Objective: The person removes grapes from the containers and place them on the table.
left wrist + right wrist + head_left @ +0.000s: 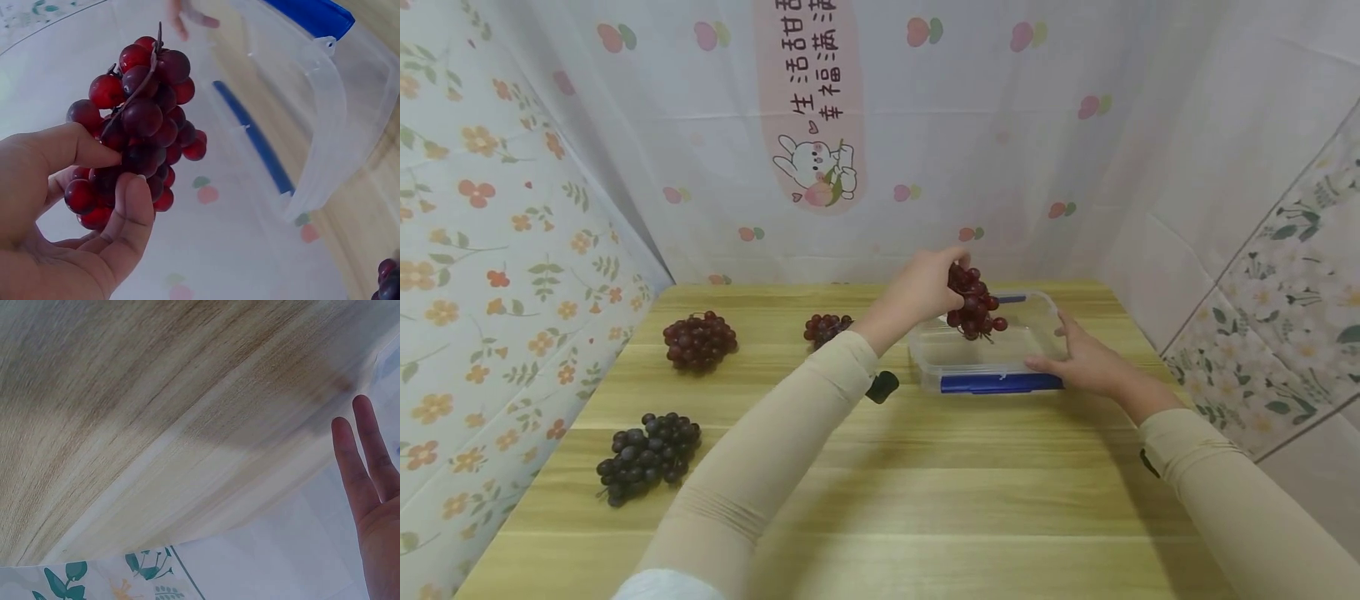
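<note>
My left hand (925, 287) pinches a bunch of red grapes (976, 310) between thumb and fingers, holding it above a clear plastic container (927, 354) with blue clips (1000, 383). In the left wrist view the stem of the bunch (140, 115) points up, and the container stands to its right. At the container's right side is my right hand (1086, 362), with the thumb by the front rim. Its fingers (350, 462) look straight in the right wrist view. Whether they press on the wall cannot be made out.
A red bunch (700, 342) and a dark bunch (650, 457) lie on the left of the wooden table (970, 492). Partly behind my left forearm lies another red bunch (826, 327). Printed curtains (1000, 150) hang behind the table and at both sides.
</note>
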{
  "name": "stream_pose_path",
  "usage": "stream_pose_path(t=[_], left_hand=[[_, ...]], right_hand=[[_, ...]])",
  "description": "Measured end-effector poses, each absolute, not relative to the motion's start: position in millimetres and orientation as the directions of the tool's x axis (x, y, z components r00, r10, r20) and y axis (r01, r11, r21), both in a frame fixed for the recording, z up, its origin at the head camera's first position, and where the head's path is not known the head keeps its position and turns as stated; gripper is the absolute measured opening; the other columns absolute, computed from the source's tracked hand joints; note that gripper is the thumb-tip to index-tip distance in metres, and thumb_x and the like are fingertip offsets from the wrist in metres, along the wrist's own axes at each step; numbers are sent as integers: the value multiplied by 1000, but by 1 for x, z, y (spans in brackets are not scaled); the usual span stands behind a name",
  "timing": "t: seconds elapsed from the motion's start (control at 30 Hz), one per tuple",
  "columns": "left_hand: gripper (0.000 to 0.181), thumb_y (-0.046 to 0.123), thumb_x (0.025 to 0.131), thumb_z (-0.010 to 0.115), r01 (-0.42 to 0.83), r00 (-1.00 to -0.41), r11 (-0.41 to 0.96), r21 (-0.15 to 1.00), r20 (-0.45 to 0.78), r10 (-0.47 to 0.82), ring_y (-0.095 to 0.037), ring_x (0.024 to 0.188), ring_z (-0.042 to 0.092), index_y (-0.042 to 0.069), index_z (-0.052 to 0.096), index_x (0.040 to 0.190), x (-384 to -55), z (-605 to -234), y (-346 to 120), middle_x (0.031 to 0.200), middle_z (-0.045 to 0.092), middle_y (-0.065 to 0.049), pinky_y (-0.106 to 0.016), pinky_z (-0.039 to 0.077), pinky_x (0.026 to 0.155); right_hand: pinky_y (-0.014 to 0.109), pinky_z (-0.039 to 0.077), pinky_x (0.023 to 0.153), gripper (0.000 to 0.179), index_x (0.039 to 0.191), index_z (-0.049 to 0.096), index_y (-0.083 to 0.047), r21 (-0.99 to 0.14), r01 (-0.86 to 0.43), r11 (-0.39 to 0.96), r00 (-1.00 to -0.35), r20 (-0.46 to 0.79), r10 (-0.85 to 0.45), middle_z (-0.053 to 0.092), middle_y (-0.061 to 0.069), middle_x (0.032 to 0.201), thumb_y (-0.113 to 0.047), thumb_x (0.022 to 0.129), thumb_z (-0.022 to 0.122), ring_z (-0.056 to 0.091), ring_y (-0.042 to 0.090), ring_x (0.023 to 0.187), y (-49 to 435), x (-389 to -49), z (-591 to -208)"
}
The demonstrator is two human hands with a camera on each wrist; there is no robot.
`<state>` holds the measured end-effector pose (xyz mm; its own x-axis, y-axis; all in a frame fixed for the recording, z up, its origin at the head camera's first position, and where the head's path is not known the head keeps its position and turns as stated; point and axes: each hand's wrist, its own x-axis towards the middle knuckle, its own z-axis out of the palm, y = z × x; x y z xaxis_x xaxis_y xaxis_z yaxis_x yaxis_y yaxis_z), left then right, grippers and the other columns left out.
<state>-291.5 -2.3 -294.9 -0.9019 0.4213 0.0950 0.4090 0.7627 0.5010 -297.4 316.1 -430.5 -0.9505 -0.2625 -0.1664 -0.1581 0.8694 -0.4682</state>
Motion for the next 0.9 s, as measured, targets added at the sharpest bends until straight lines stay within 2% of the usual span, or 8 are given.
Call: stream_pose_path(t=[0.2, 0.33, 0.5, 0.77, 0.9], left_hand=[[43, 8, 94, 76, 388, -911, 731, 561, 114, 396, -22, 105, 65, 17, 60, 133, -278, -283, -23, 128, 71, -8, -31, 55, 81], [41, 7, 91, 78, 382, -919, 720, 579, 158, 360, -24, 104, 66, 15, 61, 127, -263, -279, -42, 120, 72, -8, -37, 58, 85], [37, 4, 89, 76, 338, -941, 703, 626, 197, 277, -25, 108, 66, 15, 62, 122, -243, -284, -71, 119, 70, -7, -42, 59, 92], [40, 2, 86, 73, 246, -967, 687, 683, 218, 130, -30, 103, 62, 15, 64, 122, -202, -305, -113, 126, 69, -12, -42, 54, 79], [42, 2, 86, 74, 199, -977, 677, 709, 201, 76, -28, 91, 58, 14, 65, 126, -180, -318, -127, 126, 69, -12, -39, 51, 75]], right_hand=[[80, 26, 119, 127, 167, -21, -3, -465, -170, 869, -949, -160, -271, 24, 39, 168, -69, 98, 62, 27, 66, 150, 314, -298, -430], [80, 25, 119, 127, 167, -20, -4, -471, -162, 867, -952, -158, -264, 24, 40, 168, -70, 97, 63, 28, 66, 150, 314, -297, -429], [81, 25, 119, 127, 168, -19, -5, -479, -163, 863, -953, -149, -263, 25, 40, 167, -69, 97, 64, 29, 67, 149, 314, -294, -429], [80, 24, 120, 126, 167, -19, -3, -493, -161, 855, -951, -155, -268, 24, 40, 168, -65, 98, 66, 28, 66, 150, 312, -292, -427], [81, 24, 119, 125, 168, -19, -5, -497, -167, 852, -953, -140, -269, 25, 40, 167, -65, 98, 66, 28, 66, 150, 312, -293, -428]])
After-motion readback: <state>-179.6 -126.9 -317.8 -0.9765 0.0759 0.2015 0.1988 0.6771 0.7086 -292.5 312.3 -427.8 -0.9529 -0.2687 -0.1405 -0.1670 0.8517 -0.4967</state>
